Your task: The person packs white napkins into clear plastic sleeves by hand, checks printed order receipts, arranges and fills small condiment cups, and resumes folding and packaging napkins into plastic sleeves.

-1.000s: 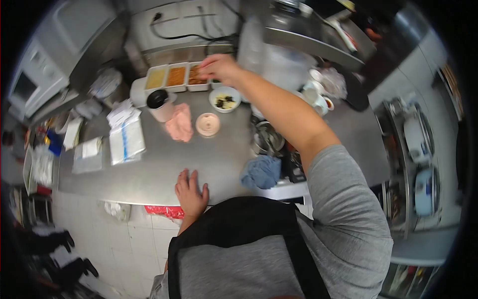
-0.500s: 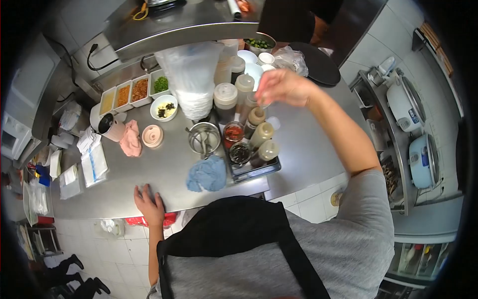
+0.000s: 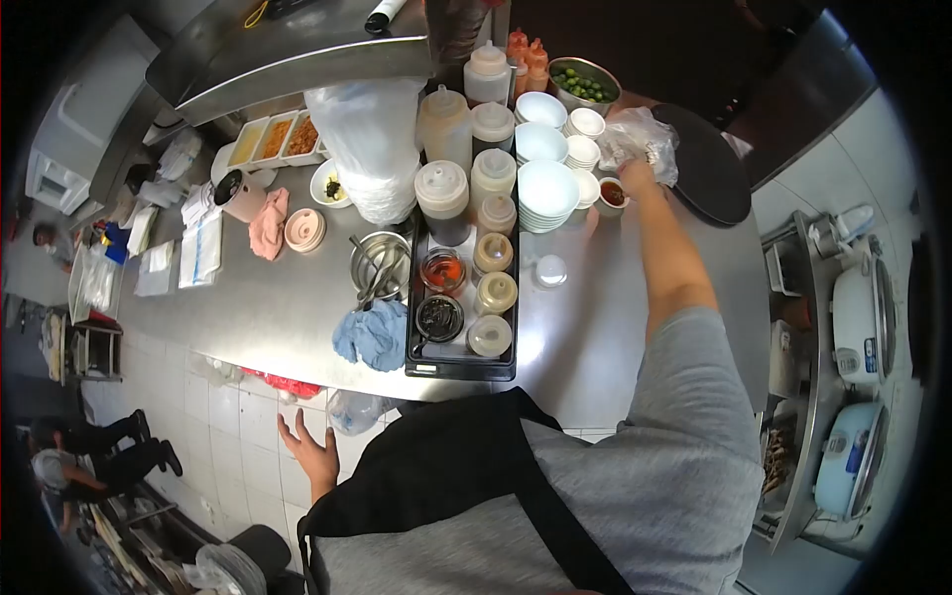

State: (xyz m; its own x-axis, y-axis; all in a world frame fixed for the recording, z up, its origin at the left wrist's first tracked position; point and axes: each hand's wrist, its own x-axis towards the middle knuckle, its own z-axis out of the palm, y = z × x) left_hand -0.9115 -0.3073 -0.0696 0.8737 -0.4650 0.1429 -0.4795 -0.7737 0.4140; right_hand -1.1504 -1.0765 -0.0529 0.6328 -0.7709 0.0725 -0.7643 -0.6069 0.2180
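My right hand (image 3: 640,180) reaches across the counter to the lower edge of a clear plastic bag (image 3: 645,139). Just left of it stands a small white cup of red-brown sauce (image 3: 612,193). My fingers are too small and partly hidden to show whether they grip the bag or the cup. Stacks of white bowls (image 3: 548,193) and small white dishes (image 3: 583,154) stand nearby. Below the counter's front edge, my left hand (image 3: 313,456) hangs with fingers spread, holding nothing. The closest things to it are a blue cloth (image 3: 372,335) and a plastic bag under the counter (image 3: 354,412).
A black tray (image 3: 461,369) holds squeeze bottles (image 3: 494,253) and jars of red (image 3: 442,270) and dark sauce (image 3: 439,317). Beside it sits a metal pot with utensils (image 3: 381,266). A round black tray (image 3: 706,164) and a bowl of green produce (image 3: 583,84) are at the back right.
My right hand has moved right, from above the bottles to the plastic bag. My left hand has come off the counter and dropped below its edge. The view has shifted to the right.
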